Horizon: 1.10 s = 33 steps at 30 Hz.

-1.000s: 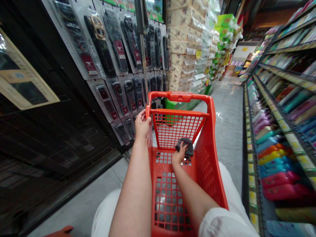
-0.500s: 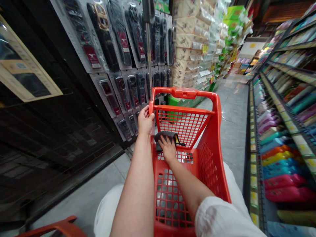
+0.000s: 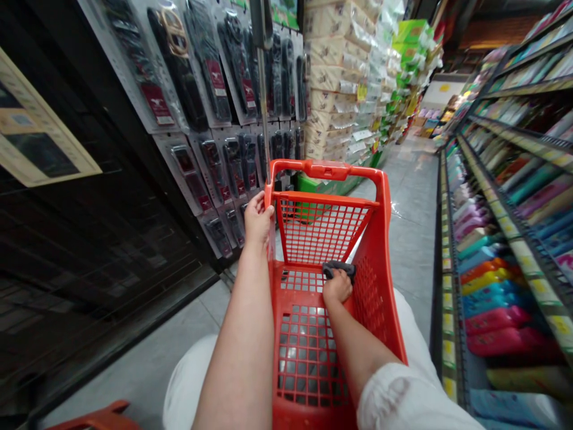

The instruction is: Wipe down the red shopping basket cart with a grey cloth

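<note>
My left hand is closed around the left edge of a red plastic shopping basket, just below its raised handle. Inside the basket, my right hand has its fingers curled on a dark grey cloth. The cloth is bunched up and lies low in the far right corner, against the grid panel and the right side wall. My right hand covers part of it. A metal telescopic rod rises along the basket's left handle post.
Packaged belts hang on a rack ahead to the left, beside a dark wall panel. Stacked tissue packs stand beyond. Shelves of colourful folded goods line the right, along a grey tiled aisle. Another red plastic piece shows at lower left.
My right hand has moved from the left to the right of the basket's far end, taking the dark cloth with it. Its spread fingers are now curled. My left hand keeps its hold.
</note>
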{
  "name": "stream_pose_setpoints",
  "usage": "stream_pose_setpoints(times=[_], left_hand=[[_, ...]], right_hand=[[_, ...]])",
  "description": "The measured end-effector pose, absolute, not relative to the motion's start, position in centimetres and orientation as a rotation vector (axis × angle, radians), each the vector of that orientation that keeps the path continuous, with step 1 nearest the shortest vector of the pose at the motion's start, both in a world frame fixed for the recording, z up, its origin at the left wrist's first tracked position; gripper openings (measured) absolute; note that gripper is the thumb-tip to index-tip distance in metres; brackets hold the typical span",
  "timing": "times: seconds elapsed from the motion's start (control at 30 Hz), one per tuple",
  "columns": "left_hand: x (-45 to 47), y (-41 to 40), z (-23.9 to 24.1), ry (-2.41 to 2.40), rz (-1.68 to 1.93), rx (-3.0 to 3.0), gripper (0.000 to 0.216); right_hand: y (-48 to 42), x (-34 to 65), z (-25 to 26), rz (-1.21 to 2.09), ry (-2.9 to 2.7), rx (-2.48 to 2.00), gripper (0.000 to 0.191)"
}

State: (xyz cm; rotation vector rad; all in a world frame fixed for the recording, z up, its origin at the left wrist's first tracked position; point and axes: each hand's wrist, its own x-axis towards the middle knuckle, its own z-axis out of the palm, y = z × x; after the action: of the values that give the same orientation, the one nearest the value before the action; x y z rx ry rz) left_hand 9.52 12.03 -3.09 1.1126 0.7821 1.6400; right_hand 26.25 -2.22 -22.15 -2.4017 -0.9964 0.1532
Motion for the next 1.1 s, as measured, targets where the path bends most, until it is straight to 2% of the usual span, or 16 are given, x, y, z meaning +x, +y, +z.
stream_pose_setpoints(times=[0.1, 0.33, 0.43, 0.63, 0.8, 1.1], left_hand=[[9.5, 12.0, -3.1, 0.787, 1.656, 1.122, 0.048], [9.2, 12.0, -3.2, 0.782, 1.634, 1.153, 0.048], [9.1, 12.0, -3.2, 0.792, 1.629, 1.136, 0.049], [9.2, 12.1, -3.2, 0.803, 1.622, 1.122, 0.049], [9.1, 12.0, -3.2, 0.817, 1.621, 1.139, 0.049], [8.6, 11.9, -3.3, 0.836, 1.594, 1.125, 0.050]], right_hand=[[-0.9, 24.1, -21.8, 0.234, -1.143, -2.331, 0.044], [2.3, 17.8, -20.7, 0.513, -1.947, -2.002, 0.050], [1.3, 19.7, -21.3, 0.448, -1.648, -2.088, 0.040], [-0.8, 24.5, -23.2, 0.233, -0.898, -2.217, 0.042], [3.3, 21.5, -22.4, 0.483, -0.590, -1.960, 0.038], [8.6, 17.0, -17.6, 0.734, -0.595, -1.579, 0.034]])
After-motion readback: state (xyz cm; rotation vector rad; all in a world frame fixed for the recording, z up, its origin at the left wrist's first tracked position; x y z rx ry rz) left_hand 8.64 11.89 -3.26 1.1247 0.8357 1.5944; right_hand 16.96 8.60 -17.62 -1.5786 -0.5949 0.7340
